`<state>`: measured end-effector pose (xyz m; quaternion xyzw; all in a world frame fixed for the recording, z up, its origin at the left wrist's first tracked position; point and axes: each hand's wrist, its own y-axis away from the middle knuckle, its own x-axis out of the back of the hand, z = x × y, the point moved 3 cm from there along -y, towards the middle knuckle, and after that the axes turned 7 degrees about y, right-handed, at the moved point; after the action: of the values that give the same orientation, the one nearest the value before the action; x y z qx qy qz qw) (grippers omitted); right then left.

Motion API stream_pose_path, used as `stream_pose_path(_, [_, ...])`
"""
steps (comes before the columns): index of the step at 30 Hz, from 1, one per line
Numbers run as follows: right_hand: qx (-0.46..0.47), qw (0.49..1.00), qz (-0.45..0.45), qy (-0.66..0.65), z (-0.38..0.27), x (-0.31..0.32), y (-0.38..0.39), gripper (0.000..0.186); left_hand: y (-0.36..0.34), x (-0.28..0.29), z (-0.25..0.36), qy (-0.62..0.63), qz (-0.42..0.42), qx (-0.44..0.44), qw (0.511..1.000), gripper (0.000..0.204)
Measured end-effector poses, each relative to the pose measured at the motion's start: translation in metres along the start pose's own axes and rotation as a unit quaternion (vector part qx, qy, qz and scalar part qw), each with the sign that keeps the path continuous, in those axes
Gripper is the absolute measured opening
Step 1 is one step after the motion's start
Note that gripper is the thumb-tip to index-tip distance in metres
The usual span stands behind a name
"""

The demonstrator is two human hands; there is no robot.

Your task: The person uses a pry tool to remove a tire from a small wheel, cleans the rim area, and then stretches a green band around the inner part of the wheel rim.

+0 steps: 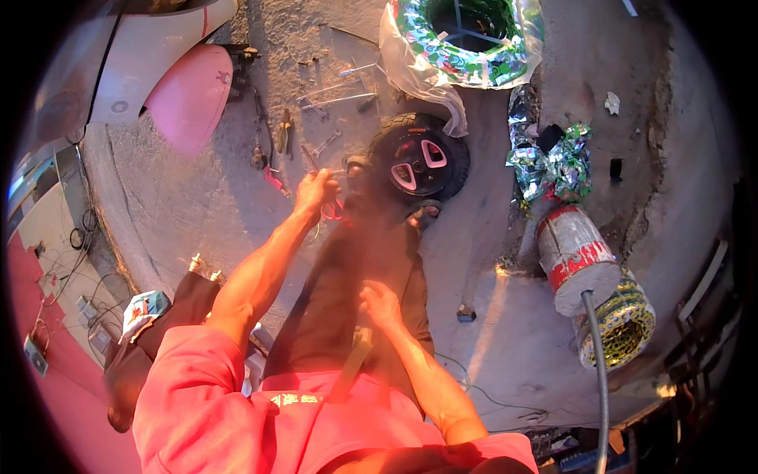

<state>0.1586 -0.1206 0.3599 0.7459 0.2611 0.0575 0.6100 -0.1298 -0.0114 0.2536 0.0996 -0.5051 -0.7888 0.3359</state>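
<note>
My left hand (317,192) is closed around a slim tool with red loop handles (333,210) that looks like scissors; its narrow end points up past my fingers. Between my feet lies a small wheel with a black tyre (454,175) and a dark hub (414,160) with pink-edged openings, just right of that hand. My right hand (382,305) hovers above my lap, fingers curled together. Haze blurs this spot, and whatever those fingers hold cannot be made out. On the ground beyond my left hand are pliers (284,133) and an open-ended wrench (327,142).
A pink-and-white vehicle body (188,99) stands at the far left. Tyres in green patterned wrapping (505,67) lie at the top. To the right are crumpled foil wrapping (570,172), a red-and-white drum (580,249), a yellow-wrapped ring (639,336) and a grey pole (598,363).
</note>
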Motion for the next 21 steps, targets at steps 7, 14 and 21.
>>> stream_pose_path(7, [-0.129,0.991,-0.014,-0.009,0.014,-0.034,0.072,0.034,0.044,0.024,-0.044,-0.166,0.017,-0.130,0.977,0.027])
stream_pose_path(14, [-0.145,0.989,0.014,-0.001,0.059,-0.053,0.079,0.029,0.057,0.012,-0.154,-0.056,-0.068,-0.059,0.994,0.029])
stream_pose_path(21, [-0.180,0.984,0.007,0.003,0.051,-0.075,0.080,0.032,0.028,0.049,-0.220,0.036,-0.039,-0.120,0.991,0.024])
